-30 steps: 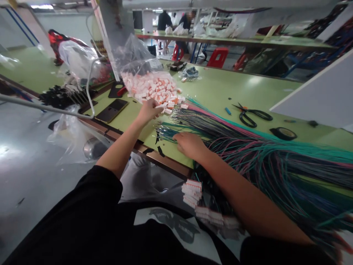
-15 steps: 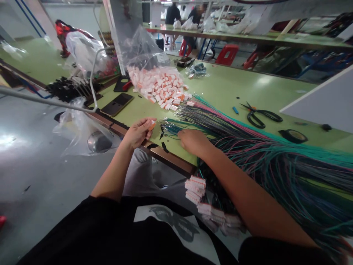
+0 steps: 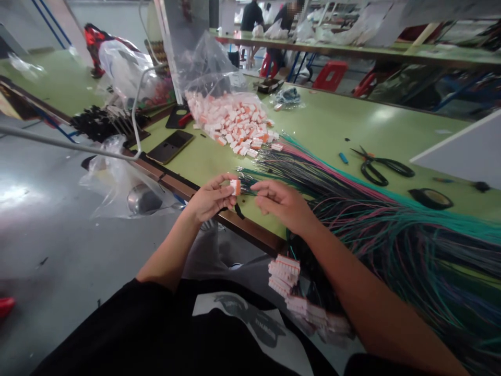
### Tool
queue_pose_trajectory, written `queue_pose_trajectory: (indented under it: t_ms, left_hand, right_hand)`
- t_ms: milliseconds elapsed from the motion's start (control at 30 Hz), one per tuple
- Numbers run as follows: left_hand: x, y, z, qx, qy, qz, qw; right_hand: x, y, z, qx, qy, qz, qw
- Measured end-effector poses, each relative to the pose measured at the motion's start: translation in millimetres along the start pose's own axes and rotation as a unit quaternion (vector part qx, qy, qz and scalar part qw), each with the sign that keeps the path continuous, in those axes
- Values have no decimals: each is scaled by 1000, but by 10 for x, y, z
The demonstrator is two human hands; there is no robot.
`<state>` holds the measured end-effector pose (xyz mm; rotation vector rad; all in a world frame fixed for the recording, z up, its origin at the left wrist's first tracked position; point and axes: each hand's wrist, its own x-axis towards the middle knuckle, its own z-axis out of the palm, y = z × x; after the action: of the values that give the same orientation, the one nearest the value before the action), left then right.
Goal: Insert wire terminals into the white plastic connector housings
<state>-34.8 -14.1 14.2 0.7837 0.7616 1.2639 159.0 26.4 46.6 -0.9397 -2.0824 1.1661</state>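
My left hand is closed on a small white and orange connector housing, pinched between thumb and fingers above the table's front edge. Just right of it, my right hand has its fingers drawn together. Whatever they may hold is too small to make out. Behind both hands lie the stripped tips of a bundle of wires, green, pink, dark and blue, spread across the table to the right. A heap of similar connector housings spills from a clear plastic bag farther back.
Finished-looking white connectors hang below the table edge near my lap. To the right lie black-handled scissors and a roll of black tape. A phone rests at left, near a bent metal rod. People work behind.
My left hand has moved right with the connector housing, turning it upright. My right hand has lifted slightly off the wire tips, and the two hands are closer together. The view has shifted a little.
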Motion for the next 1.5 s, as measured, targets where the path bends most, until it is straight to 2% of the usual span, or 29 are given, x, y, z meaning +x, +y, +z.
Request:
queue_pose_trajectory:
  t_ms: [133,233,433,633,767,933,1033,1367,1433,1500]
  left_hand:
    - [34,-55,68,-10,-31,9,999]
    - [69,-89,103,-15,-34,10,999]
    - [95,-123,124,-24,-48,15,998]
    - [88,-147,144,-14,-45,25,999]
    - [97,-182,153,-19,-45,34,998]
    - [127,-233,124,-12,-48,32,998]
    - [138,-246,104,-9,-57,34,998]
    - [145,-271,107,36,-56,-4,998]
    - [139,-268,113,43,-57,-2,997]
    - [123,-250,112,44,-66,-1,997]
  right_hand:
    - [-46,-57,41,-68,76,-25,994]
    - [-52,-61,33,-125,102,-35,986]
    - [-31,-58,47,-271,107,-18,957]
    - [-23,-73,74,-369,99,-9,924]
    - [-34,-41,70,-409,105,-51,905]
    - [-30,32,65,-422,111,-142,888]
    - [-22,63,77,-432,107,-166,880]
    - [-47,62,157,-475,53,-159,864]
    - [-51,45,162,-462,37,-136,876]
    - [-41,18,116,-396,10,-100,913]
